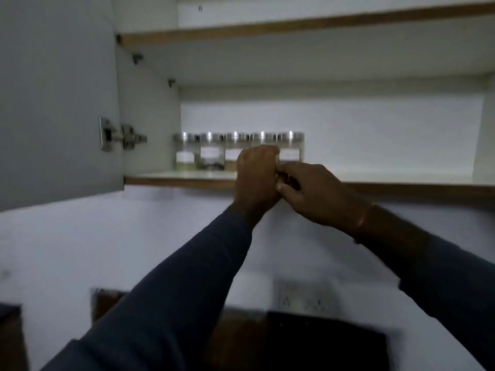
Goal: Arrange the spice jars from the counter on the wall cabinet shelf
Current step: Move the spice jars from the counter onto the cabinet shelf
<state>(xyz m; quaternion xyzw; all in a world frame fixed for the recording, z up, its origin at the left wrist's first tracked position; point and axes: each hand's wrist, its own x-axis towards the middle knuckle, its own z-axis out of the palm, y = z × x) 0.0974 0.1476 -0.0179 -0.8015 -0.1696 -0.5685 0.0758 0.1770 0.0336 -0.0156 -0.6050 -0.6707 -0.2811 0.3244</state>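
Note:
Several glass spice jars [210, 152] with silver lids and white labels stand in a row at the left end of the lower cabinet shelf [171, 180]. My left hand [254, 175] is curled shut at the shelf's front edge, in front of the row's right part. My right hand [313, 191] meets it from the right, fingertips pinched against it. Between the two hands a small glint of a spice jar [287, 180] shows; most of it is hidden by my fingers. The rightmost jar in the row [292, 151] stands just behind my hands.
The cabinet door [53, 103] hangs open on the left with its hinge [120, 136]. An upper shelf [294, 25] spans above. The lower shelf stretches right of the jars. Below are a white wall, a socket [308, 299] and a dark object [321, 341].

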